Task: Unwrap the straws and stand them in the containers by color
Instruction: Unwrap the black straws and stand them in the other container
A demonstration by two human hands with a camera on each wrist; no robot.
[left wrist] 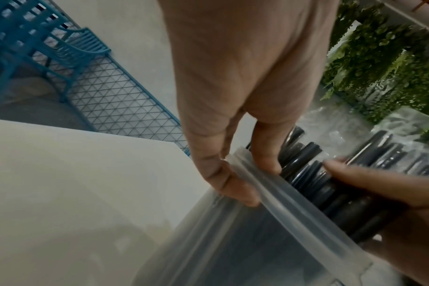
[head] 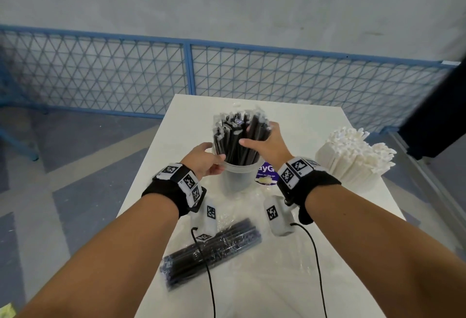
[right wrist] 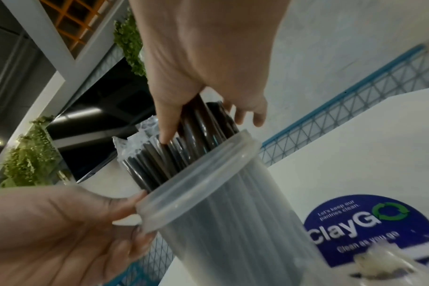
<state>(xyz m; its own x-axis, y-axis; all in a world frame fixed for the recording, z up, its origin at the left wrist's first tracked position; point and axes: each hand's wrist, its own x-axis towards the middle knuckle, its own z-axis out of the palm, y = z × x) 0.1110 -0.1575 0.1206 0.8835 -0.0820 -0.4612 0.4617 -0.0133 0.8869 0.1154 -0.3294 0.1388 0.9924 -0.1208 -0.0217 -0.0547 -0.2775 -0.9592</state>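
A clear plastic container (head: pixel 238 179) stands mid-table, packed with black straws (head: pixel 232 141) that have clear wrap at their tops. My left hand (head: pixel 218 162) pinches the container's rim (left wrist: pixel 255 185) on its left side, one finger inside and one outside. My right hand (head: pixel 253 137) reaches in from the right and grips a bunch of the black straws (right wrist: pixel 203 131) just above the rim. The container (right wrist: pixel 233 222) leans a little in the right wrist view. A second container of white straws (head: pixel 353 161) stands at the right. A wrapped pack of black straws (head: pixel 211 249) lies on the table near me.
The white table (head: pixel 290 267) has loose clear wrap lying around the pack. A round purple sticker (head: pixel 264 175) sits just right of the clear container. A blue mesh fence (head: pixel 186 78) runs behind the table's far edge. Sensor cables hang from both wrists.
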